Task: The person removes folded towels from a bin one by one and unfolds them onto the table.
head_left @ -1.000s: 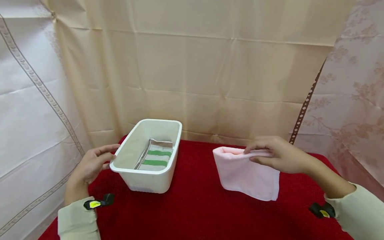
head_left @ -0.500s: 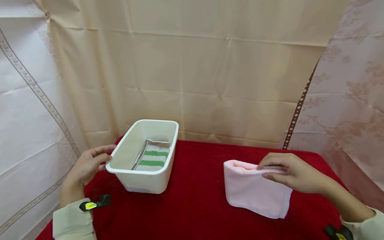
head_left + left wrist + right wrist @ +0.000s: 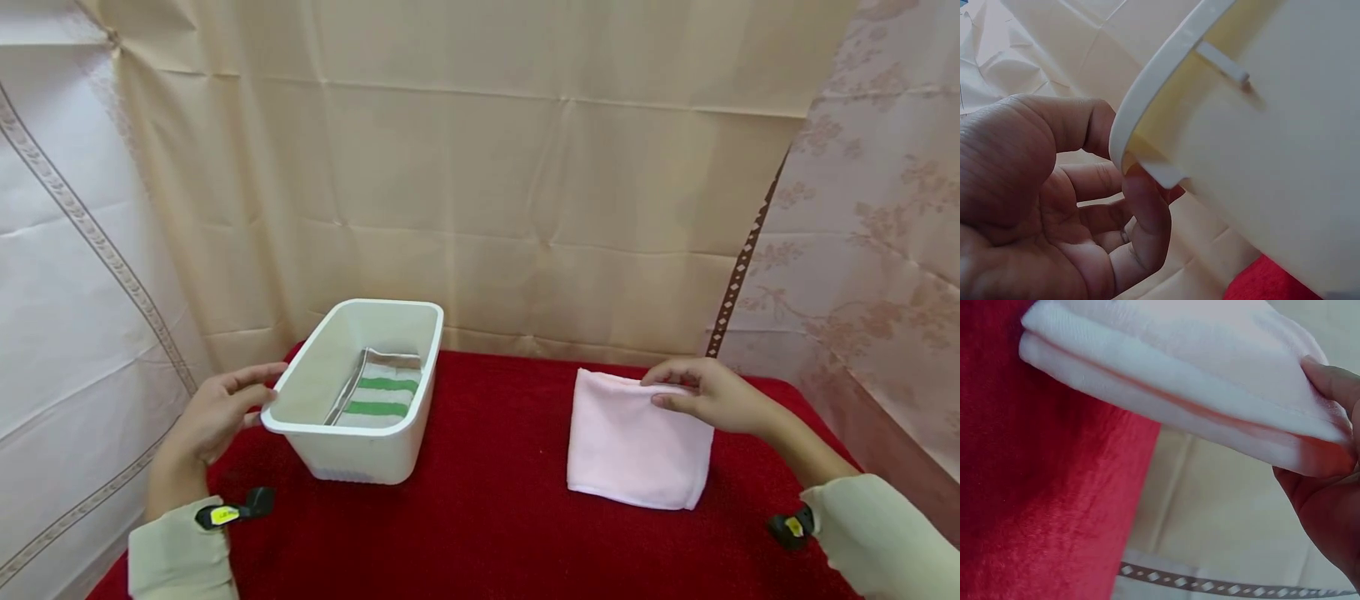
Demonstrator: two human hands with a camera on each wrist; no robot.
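Observation:
A white plastic tub (image 3: 352,454) stands at the left of the red cloth. My left hand (image 3: 225,408) holds its near left rim; in the left wrist view the fingers (image 3: 1147,212) curl under that rim. Inside the tub lies a folded grey cloth (image 3: 386,392) with green stripes and a brown edge. On the right, my right hand (image 3: 701,393) pinches the top edge of a folded pink towel (image 3: 637,450), which hangs down nearly flat. The right wrist view shows the towel's layered edge (image 3: 1179,394), with the thumb (image 3: 1332,381) on one face and the other fingers mostly hidden.
A red cloth (image 3: 480,517) covers the table. A beige curtain (image 3: 480,200) hangs right behind its far edge, with pale patterned curtains (image 3: 885,275) along both sides. A black strap (image 3: 791,527) sits at each wrist.
My right hand has shifted right and nearer with the pink towel, then a little back away and up. The towel's looped top has flattened. The left hand stays at the tub's rim.

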